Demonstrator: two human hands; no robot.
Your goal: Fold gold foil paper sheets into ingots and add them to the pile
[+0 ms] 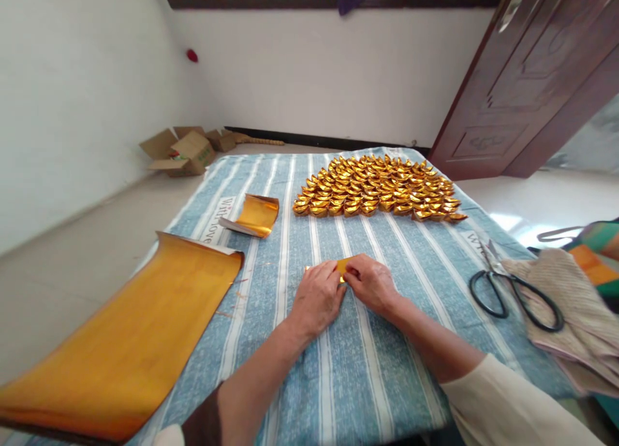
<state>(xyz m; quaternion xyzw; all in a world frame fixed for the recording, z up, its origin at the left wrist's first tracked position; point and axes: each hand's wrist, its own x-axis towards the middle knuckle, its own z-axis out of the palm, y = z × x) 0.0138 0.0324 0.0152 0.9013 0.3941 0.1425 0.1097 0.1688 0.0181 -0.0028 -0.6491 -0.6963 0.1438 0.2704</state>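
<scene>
Both my hands meet over a small piece of gold foil paper (343, 265) near the middle of the table. My left hand (319, 294) covers its left part, fingers bent and pressed down on it. At the right end, my right hand (372, 281) pinches the paper between thumb and fingers. Much of the piece is hidden under the hands. Beyond them stand rows of folded gold paper ingots (377, 188), packed close together. A curled stack of small gold sheets (258, 215) lies to the left of the ingots.
A large gold foil sheet (130, 330) spreads over the table's left side. Black-handled scissors (515, 291) rest at the right on a folded beige cloth (570, 298). The striped blue tablecloth (264, 381) lies beneath. Cardboard boxes (186, 151) sit on the floor behind; a wooden door (522, 78) stands right.
</scene>
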